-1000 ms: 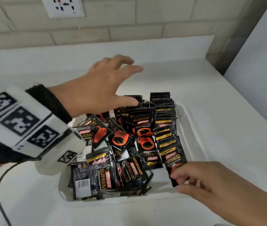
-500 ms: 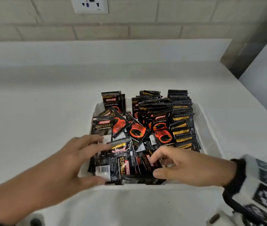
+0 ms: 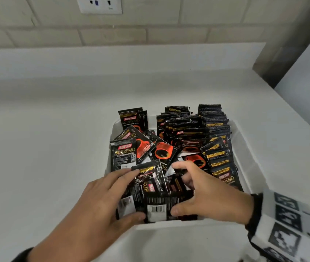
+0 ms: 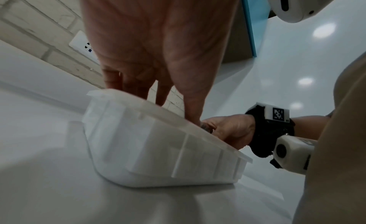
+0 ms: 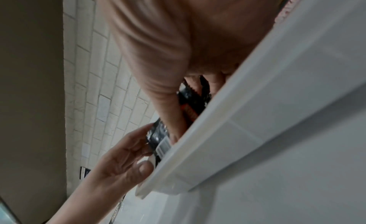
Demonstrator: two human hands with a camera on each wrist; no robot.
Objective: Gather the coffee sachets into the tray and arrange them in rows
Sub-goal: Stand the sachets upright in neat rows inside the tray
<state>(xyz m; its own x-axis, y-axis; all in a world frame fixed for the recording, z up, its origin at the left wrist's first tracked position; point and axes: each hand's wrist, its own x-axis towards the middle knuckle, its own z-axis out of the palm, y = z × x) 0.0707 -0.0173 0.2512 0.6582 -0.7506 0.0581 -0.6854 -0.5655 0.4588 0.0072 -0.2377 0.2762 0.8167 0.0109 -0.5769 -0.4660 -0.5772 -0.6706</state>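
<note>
A white tray (image 3: 245, 163) on the counter holds many black coffee sachets. Upright rows (image 3: 216, 140) fill its right and far-middle parts. Loose sachets (image 3: 123, 154) lie jumbled on the left. At the near edge, a bundle of sachets (image 3: 156, 207) stands with barcodes facing me. My left hand (image 3: 131, 194) grips the bundle from the left, thumb in front and fingers behind. My right hand (image 3: 176, 188) grips it from the right the same way. In the right wrist view, the bundle (image 5: 158, 136) shows above the tray rim (image 5: 237, 118), between both hands.
The white counter (image 3: 46, 148) surrounds the tray, with a brick wall and a socket (image 3: 101, 4) behind. A white panel (image 3: 309, 87) rises at the right. From the left wrist, the tray's outer wall (image 4: 158, 149) hides its contents.
My left hand came back from over the tray's far side to the near-left pile. Both hands have closed in on the near bundle and squared it up against the front wall.
</note>
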